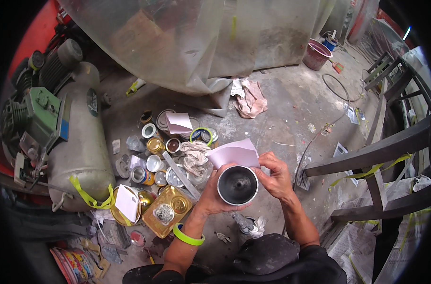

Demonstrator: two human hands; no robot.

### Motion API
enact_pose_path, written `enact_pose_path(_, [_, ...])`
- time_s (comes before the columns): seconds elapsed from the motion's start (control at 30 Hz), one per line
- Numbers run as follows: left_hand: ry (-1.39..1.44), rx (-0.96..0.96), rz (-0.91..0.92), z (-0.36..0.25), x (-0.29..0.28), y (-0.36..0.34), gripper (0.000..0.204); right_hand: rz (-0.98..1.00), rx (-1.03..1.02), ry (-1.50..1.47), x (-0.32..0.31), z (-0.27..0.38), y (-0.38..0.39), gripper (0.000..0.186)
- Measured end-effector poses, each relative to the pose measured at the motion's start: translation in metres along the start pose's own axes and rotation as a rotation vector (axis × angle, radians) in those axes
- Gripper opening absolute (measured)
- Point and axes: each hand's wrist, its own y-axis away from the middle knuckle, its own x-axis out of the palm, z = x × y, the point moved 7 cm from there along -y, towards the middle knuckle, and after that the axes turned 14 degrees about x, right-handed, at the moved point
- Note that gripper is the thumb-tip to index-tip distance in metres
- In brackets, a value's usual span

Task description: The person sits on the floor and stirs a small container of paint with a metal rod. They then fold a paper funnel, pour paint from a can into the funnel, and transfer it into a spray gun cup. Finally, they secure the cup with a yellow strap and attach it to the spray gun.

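- My left hand (210, 196): curled round the side of a round cup (238, 185), holding it; pale rim, dark funnel-shaped inside, mouth facing up.
- My right hand (275, 176): narrow, thumb and fingertips pinching the right edge of a lilac paper sheet (234, 152), beside the cup rim.
- Cup and sheet: both up in front of me, above the floor (284, 130); sheet curved, just beyond the cup's far rim.
- Lime wristband (189, 235) on my left forearm.
- Floor, left of my hands: cluster of paint cans, incl. a gold can (155, 145); flat metal strip (181, 175) slanting across, crumpled whitish rag (195, 157) near its upper end.
- Second lilac sheet (178, 123) on top of the cans at the far side of the cluster.
- Gold rectangular tin (154, 218) near my left forearm; folded pale sheet (127, 203) on a round tin just left of it.
- Left edge of floor: compressor tank (76, 146), grey.
- Far edge of floor: translucent plastic sheeting (192, 52) hanging; pink cloth (251, 100) near its hem; maroon bucket (316, 55) toward the far right corner.
- Right side of floor: dark wooden frame (367, 146), yellow-green ribbon (372, 173) on it; thin hose (346, 102) looping nearby.
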Motion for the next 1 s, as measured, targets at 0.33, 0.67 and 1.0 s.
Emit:
enact_pose_path(0.33, [0.113,-0.134,-0.155,0.011,-0.004,0.000,0.080,-0.374,0.114,-0.001,-0.042,0.003,0.001,0.012])
enact_pose_path(0.67, [-0.266,-0.012,-0.231,-0.001,-0.010,-0.008,0.110,-0.010,-0.392,0.393,-0.004,0.086,0.012,0.027])
enact_pose_path(1.0, [-0.545,0.008,0.208,0.016,0.035,0.006,0.080,0.290,-0.063,0.265,-0.014,0.082,0.002,0.041])
